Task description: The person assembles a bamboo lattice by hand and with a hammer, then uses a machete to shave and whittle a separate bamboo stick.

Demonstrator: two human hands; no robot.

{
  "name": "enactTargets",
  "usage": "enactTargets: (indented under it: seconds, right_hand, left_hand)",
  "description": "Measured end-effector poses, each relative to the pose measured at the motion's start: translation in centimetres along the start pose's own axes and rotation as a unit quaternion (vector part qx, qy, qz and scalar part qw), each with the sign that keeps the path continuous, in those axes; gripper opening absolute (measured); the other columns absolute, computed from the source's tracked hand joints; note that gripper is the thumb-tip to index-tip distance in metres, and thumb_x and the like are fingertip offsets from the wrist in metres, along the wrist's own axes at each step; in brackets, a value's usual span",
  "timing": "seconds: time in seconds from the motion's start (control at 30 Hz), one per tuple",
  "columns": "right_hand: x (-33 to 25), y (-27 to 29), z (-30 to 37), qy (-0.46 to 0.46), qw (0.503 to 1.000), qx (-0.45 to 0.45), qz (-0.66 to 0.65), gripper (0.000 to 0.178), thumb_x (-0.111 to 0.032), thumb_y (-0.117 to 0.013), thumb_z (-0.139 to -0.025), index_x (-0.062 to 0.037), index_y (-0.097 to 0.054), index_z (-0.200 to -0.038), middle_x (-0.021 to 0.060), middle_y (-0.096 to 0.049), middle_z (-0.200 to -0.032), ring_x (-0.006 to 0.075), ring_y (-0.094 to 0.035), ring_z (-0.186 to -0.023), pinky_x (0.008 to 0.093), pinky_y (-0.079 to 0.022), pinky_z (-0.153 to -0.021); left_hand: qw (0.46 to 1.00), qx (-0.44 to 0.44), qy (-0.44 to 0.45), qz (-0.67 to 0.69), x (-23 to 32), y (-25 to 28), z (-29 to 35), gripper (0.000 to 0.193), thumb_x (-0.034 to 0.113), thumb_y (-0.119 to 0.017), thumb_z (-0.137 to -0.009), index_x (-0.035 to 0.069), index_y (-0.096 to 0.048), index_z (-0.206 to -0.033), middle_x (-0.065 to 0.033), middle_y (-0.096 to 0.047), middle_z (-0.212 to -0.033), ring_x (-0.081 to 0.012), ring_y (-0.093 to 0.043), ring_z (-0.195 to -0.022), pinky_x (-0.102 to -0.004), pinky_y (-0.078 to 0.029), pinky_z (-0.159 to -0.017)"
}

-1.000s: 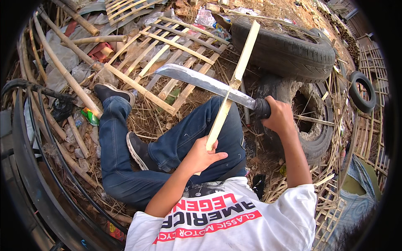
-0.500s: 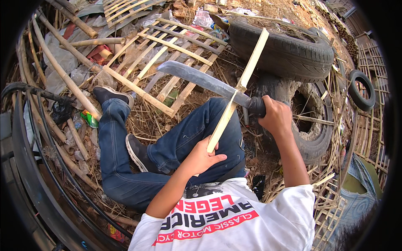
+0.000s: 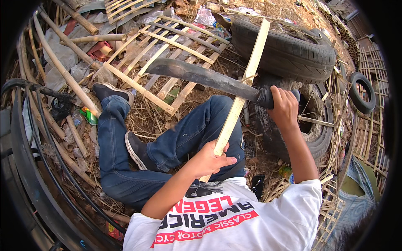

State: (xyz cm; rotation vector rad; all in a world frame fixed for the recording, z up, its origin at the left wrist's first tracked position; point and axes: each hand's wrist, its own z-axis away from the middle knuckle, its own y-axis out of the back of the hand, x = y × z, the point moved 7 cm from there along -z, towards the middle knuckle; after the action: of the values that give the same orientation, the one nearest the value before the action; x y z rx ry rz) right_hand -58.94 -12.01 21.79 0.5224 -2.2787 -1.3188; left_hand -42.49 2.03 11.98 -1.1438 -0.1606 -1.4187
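Observation:
My left hand [image 3: 211,161] is closed around the lower part of a pale split-bamboo strip [image 3: 231,119], its thumb lying across toward the right. The strip slants up and away in front of my bent right knee, and its far end overlaps the big tyre in view. In my right hand [image 3: 285,108] is the dark handle of a machete [image 3: 188,74]. Its long, broad blade points left and crosses the strip a little above the strip's middle. A small curl of bamboo sticks up at the crossing.
Beyond my legs lies a bamboo lattice panel [image 3: 168,95] amid litter and straw. A large tyre [image 3: 289,58] leans on another worn tyre [image 3: 314,144] at the right. Bamboo poles [image 3: 65,75] and a black metal frame [image 3: 31,154] stand at the left.
My right hand has shifted right and slightly up, and the machete blade has rolled to show a darker face. The strip and my left hand have moved a little to the right.

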Motion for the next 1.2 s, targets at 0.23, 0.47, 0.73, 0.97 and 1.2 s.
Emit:
enactTargets:
  seconds: [0.23,0.47,0.73,0.97,1.2]
  right_hand:
    - [0.7,-1.4,-1.2,-0.008,0.987,-0.152,-0.054,0.042,-0.011,-0.074,-0.055,-0.0086,-0.052,-0.091,0.0097,-0.063,-0.075,0.0311,-0.064,-0.075,0.0412,-0.049,-0.068]
    - [0.4,-2.0,-0.1,-0.058,0.976,-0.196,-0.077,0.045,-0.007,-0.072,-0.050,-0.0065,-0.054,-0.092,0.0138,-0.063,-0.073,0.0365,-0.061,-0.072,0.0442,-0.048,-0.066]
    - [0.2,-1.7,-0.4,-0.021,0.999,-0.041,0.018,0.045,-0.005,-0.076,-0.052,-0.0076,-0.053,-0.090,0.0069,-0.059,-0.073,0.0262,-0.063,-0.073,0.0391,-0.048,-0.067]
    - [-0.6,-3.0,0.7,-0.083,0.966,-0.207,-0.133,0.045,-0.009,-0.073,-0.053,-0.0091,-0.055,-0.094,0.0128,-0.065,-0.076,0.0350,-0.064,-0.075,0.0438,-0.050,-0.065]
    - [-1.6,-3.4,0.5,-0.136,0.966,-0.169,-0.143,0.046,-0.009,-0.074,-0.051,-0.0080,-0.056,-0.094,0.0167,-0.065,-0.078,0.0371,-0.063,-0.075,0.0455,-0.050,-0.067]
  left_hand:
    - [0.981,0.069,-0.135,-0.125,0.9,1.0,-1.4,0.037,0.010,-0.078,-0.077,0.010,-0.043,-0.088,0.0079,-0.036,-0.062,0.0000,-0.032,-0.050,-0.0191,-0.026,-0.044]
    - [0.947,0.144,-0.150,-0.245,-1.4,2.2,-1.2,0.040,0.012,-0.080,-0.075,0.006,-0.042,-0.087,0.0030,-0.038,-0.063,-0.0037,-0.037,-0.052,-0.0223,-0.034,-0.046]
    - [0.995,0.051,-0.067,-0.045,-0.7,0.6,-1.6,0.038,0.007,-0.078,-0.076,0.009,-0.042,-0.089,0.0075,-0.036,-0.062,0.0000,-0.032,-0.048,-0.0205,-0.030,-0.043]
    - [0.933,0.187,-0.205,-0.229,-0.8,2.6,-1.5,0.041,0.011,-0.080,-0.074,0.004,-0.045,-0.094,0.0013,-0.040,-0.062,-0.0057,-0.034,-0.048,-0.0245,-0.034,-0.045]
    - [0.933,0.197,-0.166,-0.253,0.3,3.1,-0.9,0.040,0.011,-0.080,-0.074,0.004,-0.045,-0.092,0.0023,-0.039,-0.062,-0.0034,-0.033,-0.050,-0.0232,-0.032,-0.047]
